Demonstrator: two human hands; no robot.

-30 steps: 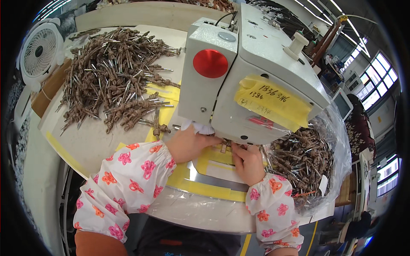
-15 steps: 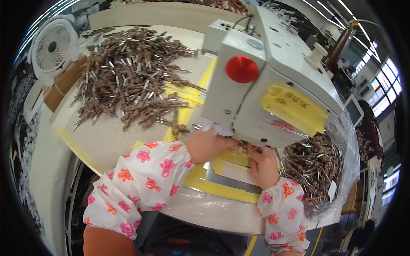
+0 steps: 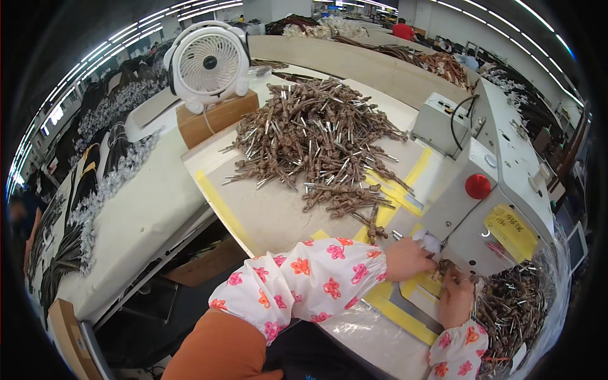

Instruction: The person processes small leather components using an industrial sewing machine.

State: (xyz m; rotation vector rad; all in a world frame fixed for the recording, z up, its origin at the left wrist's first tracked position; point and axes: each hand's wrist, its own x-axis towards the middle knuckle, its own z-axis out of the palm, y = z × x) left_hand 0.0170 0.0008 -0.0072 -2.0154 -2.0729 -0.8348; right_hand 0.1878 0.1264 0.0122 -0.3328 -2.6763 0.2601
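My left hand (image 3: 408, 260) is closed at the machine head, fingertips beside a white, tissue-like scrap (image 3: 428, 242). My right hand (image 3: 456, 300) pinches from the other side. Between the fingertips, a brown knotted cord (image 3: 446, 266) shows in part under the light grey machine (image 3: 470, 209); fingers and machine hide the rest. Below lies a plate edged with yellow tape (image 3: 405, 320). Just beyond my left hand, a single knotted cord (image 3: 372, 227) with a metal tip lies at the front of a big pile of brown knotted cords (image 3: 310, 136).
A clear plastic bag (image 3: 557, 285) of similar cords sits right of the machine. A white fan (image 3: 209, 63) stands on a cardboard box (image 3: 215, 117) at the far left of the table. Another pale table (image 3: 152, 196) runs along the left. The machine bears a red button (image 3: 477, 186).
The view has swung left, so the machine, hands and pile appear farther right, and the fan and left table show more fully. Both hands keep their place at the machine.
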